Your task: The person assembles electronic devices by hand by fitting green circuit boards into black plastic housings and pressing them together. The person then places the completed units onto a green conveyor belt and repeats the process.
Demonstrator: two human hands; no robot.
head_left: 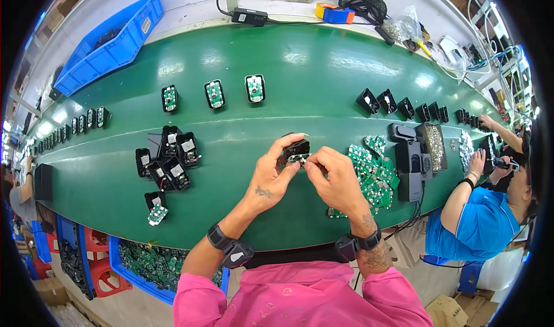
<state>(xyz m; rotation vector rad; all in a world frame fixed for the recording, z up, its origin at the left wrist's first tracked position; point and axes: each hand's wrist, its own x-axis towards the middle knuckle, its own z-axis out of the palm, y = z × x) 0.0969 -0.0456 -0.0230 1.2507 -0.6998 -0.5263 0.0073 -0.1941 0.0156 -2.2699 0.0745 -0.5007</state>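
My left hand (270, 176) is wrapped round a small black plastic housing (296, 147), tilted with its opening towards me. My right hand (336, 180) pinches the edge of a green circuit board (298, 158) at the mouth of that housing. My left thumb touches the board too; how far it sits inside is hidden by my fingers. Right of my right hand lies a loose pile of green circuit boards (375, 174). To the left stands a cluster of black housings (175, 171), with one more housing nearer me that has a circuit board (157, 213) hanging out.
Three housings with boards, one of them a housing (214, 94), stand across the green table (311, 111). Black housings (405, 109) line the right. Beyond the pile are a grey-black device (408, 171) and a tray of small parts (434, 145). A co-worker in blue (479, 223) sits right.
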